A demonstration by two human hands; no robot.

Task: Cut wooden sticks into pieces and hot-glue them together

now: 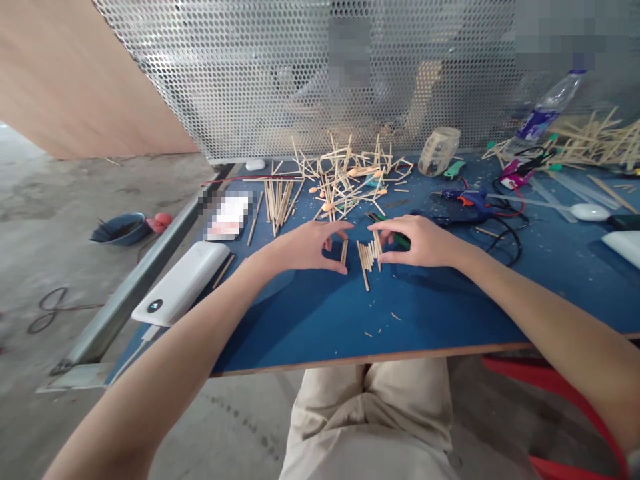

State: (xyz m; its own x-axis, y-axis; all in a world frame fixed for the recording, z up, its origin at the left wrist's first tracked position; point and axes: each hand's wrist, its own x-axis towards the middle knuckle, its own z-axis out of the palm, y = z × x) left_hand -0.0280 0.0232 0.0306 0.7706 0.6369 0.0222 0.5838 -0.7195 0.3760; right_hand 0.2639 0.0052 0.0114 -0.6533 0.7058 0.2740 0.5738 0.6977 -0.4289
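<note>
Over the middle of the blue table, my left hand curves its thumb and fingers around the ends of a couple of short wooden sticks. Facing it, my right hand has thumb and forefinger at a wooden stick on the right side of a small row. That row of short sticks lies side by side between both hands, one longer stick reaching toward me. Partly hidden behind my right hand is a green-handled tool, probably pliers.
Behind my hands lie a tangled stick pile and a bundle of sticks. A white power bank is on the left. To the right are a blue glue gun, a jar and a bottle. Perforated metal stands behind.
</note>
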